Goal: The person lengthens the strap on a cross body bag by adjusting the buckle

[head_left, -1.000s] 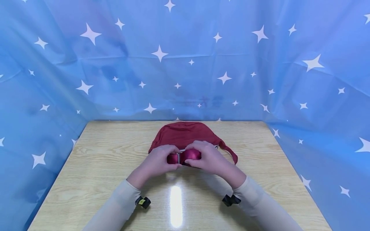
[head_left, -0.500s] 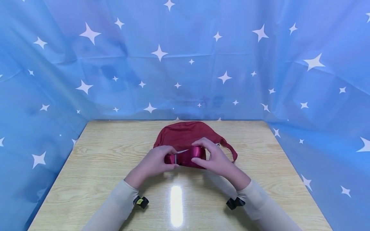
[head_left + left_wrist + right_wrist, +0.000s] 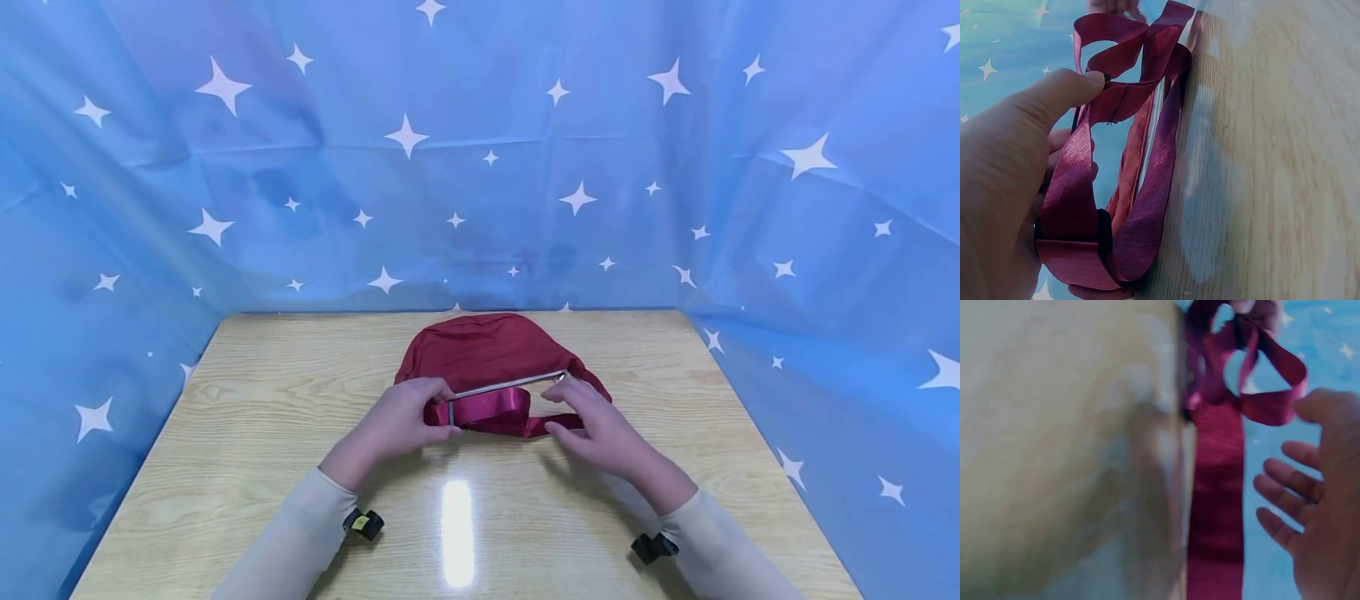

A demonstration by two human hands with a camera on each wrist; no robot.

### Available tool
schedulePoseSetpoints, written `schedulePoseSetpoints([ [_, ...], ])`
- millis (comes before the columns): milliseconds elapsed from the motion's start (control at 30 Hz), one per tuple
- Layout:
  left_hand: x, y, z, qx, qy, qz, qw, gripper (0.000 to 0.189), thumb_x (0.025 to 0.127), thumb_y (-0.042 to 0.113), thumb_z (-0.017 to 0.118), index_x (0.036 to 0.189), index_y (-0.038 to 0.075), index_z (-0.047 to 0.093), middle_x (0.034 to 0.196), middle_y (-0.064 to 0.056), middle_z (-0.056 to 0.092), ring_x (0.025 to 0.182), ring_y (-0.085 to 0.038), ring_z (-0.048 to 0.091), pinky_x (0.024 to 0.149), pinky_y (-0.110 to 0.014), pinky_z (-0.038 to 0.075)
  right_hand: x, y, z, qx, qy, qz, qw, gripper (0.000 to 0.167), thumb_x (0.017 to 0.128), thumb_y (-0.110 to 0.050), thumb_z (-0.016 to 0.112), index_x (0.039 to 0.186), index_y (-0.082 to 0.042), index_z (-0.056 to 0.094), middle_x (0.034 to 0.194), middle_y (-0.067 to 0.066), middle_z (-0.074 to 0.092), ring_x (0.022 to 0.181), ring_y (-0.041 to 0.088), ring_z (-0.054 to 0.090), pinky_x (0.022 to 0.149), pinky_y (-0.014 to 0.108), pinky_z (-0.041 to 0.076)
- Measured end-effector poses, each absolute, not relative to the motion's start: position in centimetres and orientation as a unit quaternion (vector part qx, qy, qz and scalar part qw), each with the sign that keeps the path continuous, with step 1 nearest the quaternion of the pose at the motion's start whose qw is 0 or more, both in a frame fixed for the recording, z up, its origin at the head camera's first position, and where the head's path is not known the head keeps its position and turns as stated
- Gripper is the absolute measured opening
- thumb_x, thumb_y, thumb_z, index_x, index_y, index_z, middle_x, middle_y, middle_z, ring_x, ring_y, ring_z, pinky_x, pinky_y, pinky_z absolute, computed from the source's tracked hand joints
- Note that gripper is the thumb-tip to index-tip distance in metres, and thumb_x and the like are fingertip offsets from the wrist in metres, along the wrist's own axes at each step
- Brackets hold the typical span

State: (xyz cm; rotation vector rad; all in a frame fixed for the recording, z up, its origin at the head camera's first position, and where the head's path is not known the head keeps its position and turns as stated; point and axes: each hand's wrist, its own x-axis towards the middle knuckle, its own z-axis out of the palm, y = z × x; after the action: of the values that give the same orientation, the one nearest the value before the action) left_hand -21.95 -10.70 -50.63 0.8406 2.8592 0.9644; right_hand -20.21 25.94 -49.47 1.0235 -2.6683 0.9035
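Observation:
A dark red fabric bag lies on the table, a pale zipper running along its near side. In front of it a shiny red webbing strap is folded into loops. My left hand pinches the strap near a slider buckle, its thumb pressed on the folded webbing in the left wrist view. To the right, my right hand is apart from the loops, fingers spread and loosely bent with nothing between them. The right wrist view, somewhat blurred, shows the strap hanging down beside that hand.
The light wooden table reflects a bright streak near its front. A blue curtain with white stars surrounds the back and sides. Small black devices are strapped to both wrists.
My right hand has let go of the strap loop and moved right, its fingers spreading. The loop now stands open beside the left hand, which keeps its pinch almost in place.

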Motion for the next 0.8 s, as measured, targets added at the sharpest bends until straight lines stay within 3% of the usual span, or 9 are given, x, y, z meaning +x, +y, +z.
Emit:
schedulePoseSetpoints([
  [367,-22.0,-10.9,-50.5,0.250,0.910,0.330,0.010,0.039,0.089,0.041,0.094,0.117,0.025,0.072,0.106,0.014,0.070,0.093,-0.008,0.063,0.085,-0.035,0.056,-19.9,24.8,-51.8,0.360,-0.918,0.159,0.054,0.046,0.099,-0.024,0.084,0.139,-0.009,0.067,0.117,0.003,0.071,0.113,0.025,0.068,0.099,0.054,0.054],
  [800,-22.0,-11.1,-50.6,0.270,0.911,0.312,-0.004,0.042,0.087,0.039,0.097,0.116,0.023,0.072,0.105,0.014,0.070,0.093,-0.008,0.063,0.085,-0.035,0.057,-20.4,25.3,-51.8,0.323,-0.932,0.161,0.026,0.046,0.102,-0.039,0.083,0.139,-0.017,0.068,0.124,0.001,0.072,0.116,0.025,0.069,0.101,0.050,0.057],
])
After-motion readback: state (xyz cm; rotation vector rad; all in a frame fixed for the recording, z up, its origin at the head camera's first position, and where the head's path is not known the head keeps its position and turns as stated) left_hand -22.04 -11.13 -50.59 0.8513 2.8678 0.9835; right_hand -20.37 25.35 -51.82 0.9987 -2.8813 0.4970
